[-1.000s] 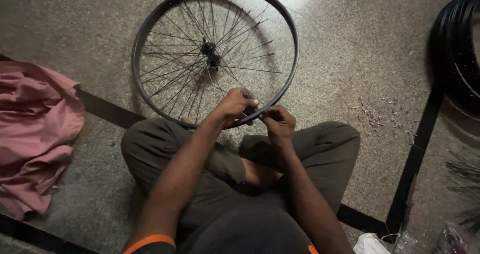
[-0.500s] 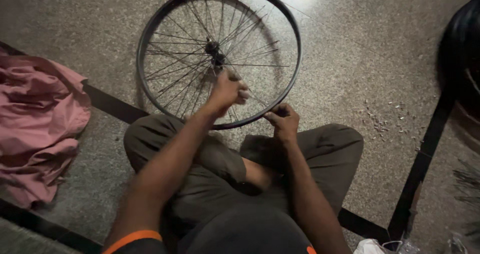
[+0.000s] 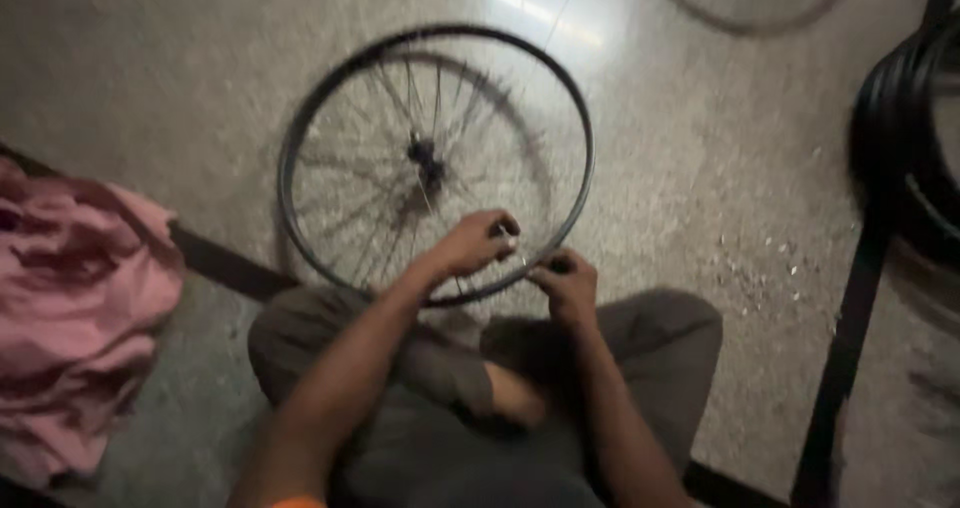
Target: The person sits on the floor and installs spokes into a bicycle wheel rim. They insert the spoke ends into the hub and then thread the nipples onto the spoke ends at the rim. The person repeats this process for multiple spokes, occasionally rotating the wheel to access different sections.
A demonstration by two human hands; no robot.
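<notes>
**As the wheel spins, both hands stay at its near rim**

While the spokes blur in the present view, I read the bicycle wheel (image 3: 436, 163) as turning or being swung, where half a second ago its spokes were sharp and it sat quiet; some of the smear may be my head camera moving, since the whole floor looks soft too. My left hand (image 3: 478, 242) has come back from further in among the spokes toward the rim, its fingers curled around something small and pale that I cannot make out; that grip is closed, though on what I cannot tell. My right hand (image 3: 568, 280) sits just beside it, pinched shut on the dark rim at the wheel's near edge, much as it was before.

The wheel lies flat on the speckled floor (image 3: 700, 178), directly ahead of both grips, its hub (image 3: 427, 158) beyond the left fingers. I judge the work has shifted along to a fresh spot on the rim.

Off to the far left of the left grip lies a crumpled pink cloth (image 3: 75, 318). Well to the right of the right grip are stacked black tyres (image 3: 905, 148) and a scatter of small pale bits (image 3: 765, 258).
</notes>
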